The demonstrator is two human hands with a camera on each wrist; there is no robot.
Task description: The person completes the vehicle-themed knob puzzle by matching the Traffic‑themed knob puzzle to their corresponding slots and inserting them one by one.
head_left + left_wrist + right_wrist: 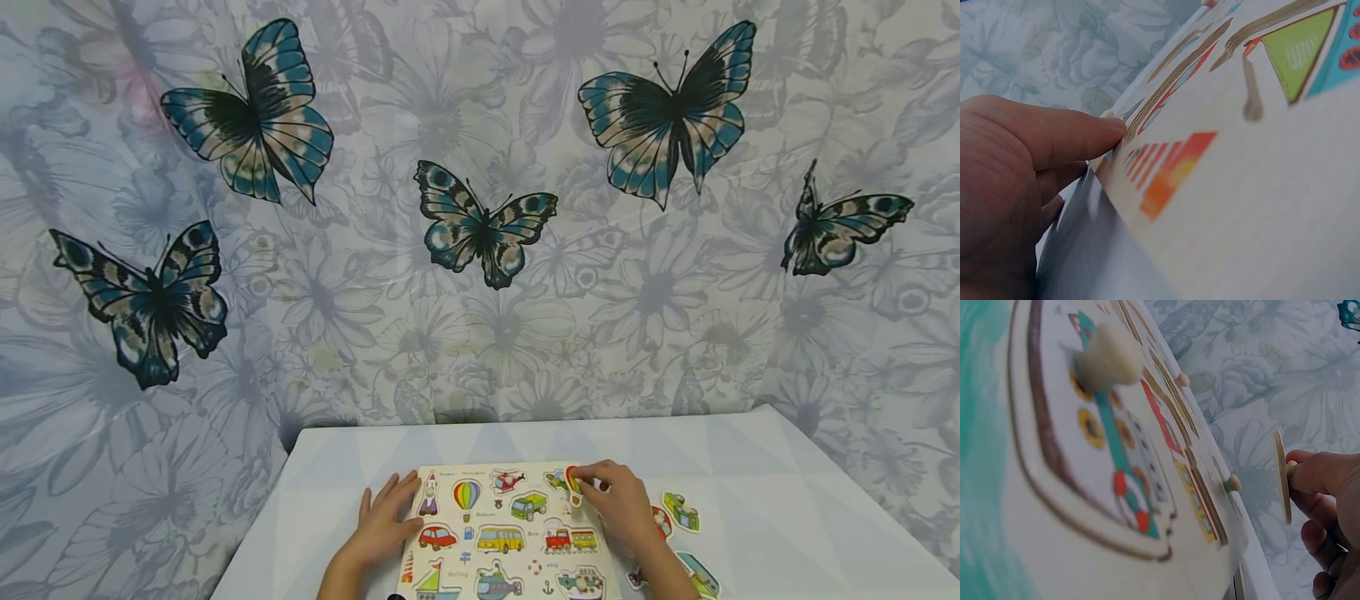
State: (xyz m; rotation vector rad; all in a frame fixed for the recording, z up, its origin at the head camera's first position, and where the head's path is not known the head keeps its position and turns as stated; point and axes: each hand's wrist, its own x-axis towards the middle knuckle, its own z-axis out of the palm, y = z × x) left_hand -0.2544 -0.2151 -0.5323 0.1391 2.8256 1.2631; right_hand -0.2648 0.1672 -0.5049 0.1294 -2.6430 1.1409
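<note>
A wooden puzzle board (468,562) with vehicle pictures lies on the white table. My right hand (618,504) pinches a thin balloon-shaped puzzle piece (573,483) by its knob, near the board's far right corner. In the right wrist view, the piece (1282,478) stands edge-on, raised off the board. My left hand (378,521) rests at the board's left edge with its fingers spread. Its thumb (1079,131) touches the edge near a red-striped print. A ship piece (1085,444) with a pale knob sits in the board.
To the right of the board lie loose pieces: a green one (681,512), a red one (662,522) partly behind my right arm, and a green-and-blue one (699,575). Beyond the table (360,454) hangs floral cloth (375,333) with butterflies.
</note>
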